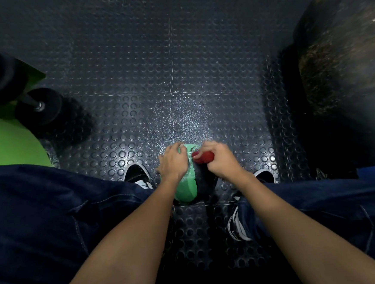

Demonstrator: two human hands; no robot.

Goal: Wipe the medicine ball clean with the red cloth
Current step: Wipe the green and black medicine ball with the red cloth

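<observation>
The medicine ball [189, 187], green and black, sits on the studded rubber floor between my feet. My left hand [172, 163] rests on its green left side, fingers spread over the top. My right hand [220, 159] grips the bunched red cloth [203, 157] and presses it against the ball's upper right, on the black part. Whitish wet streaks show on the green panel near the cloth. My hands hide much of the ball's top.
A black dumbbell [39, 106] lies at the left beside a green surface [7, 140]. A large dark ball [344, 62] fills the right side. Spray droplets speckle the floor [180, 120] beyond the ball. My shoes [137, 175] flank it.
</observation>
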